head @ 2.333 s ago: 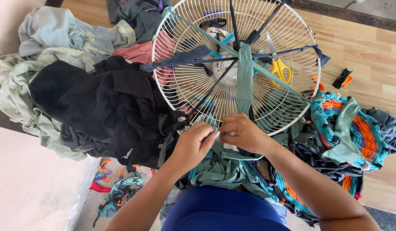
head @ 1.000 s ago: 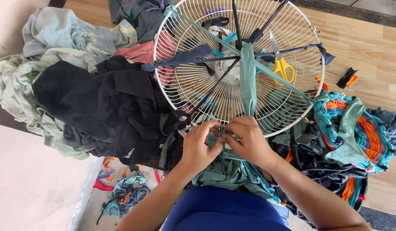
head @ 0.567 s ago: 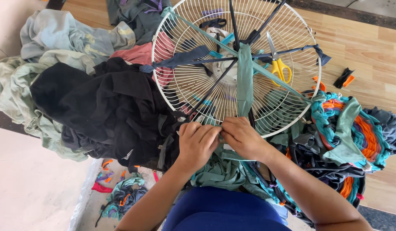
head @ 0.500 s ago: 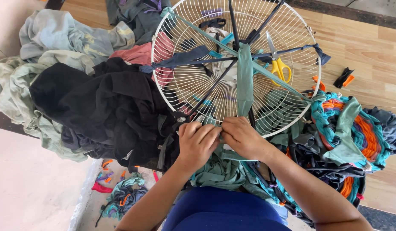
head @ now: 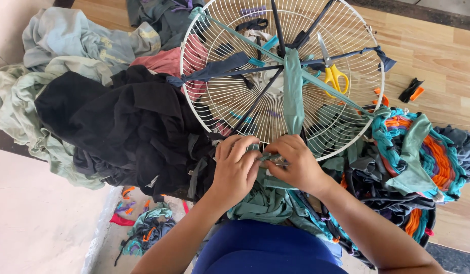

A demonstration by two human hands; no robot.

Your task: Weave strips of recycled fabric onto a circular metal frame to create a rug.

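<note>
Black cloth heap [head: 123,127]: left of the grille, on pale green garments.
Left hand [head: 235,167]: fingers pinched shut on the teal fabric strip [head: 293,94] at the near rim.
Round white wire fan grille [head: 235,96]: strips stretched across it.
Right hand [head: 296,165]: pinching the same strip end, touching the left.
Yellow-handled scissors [head: 332,71]: lying on the grille, right of centre.
</note>
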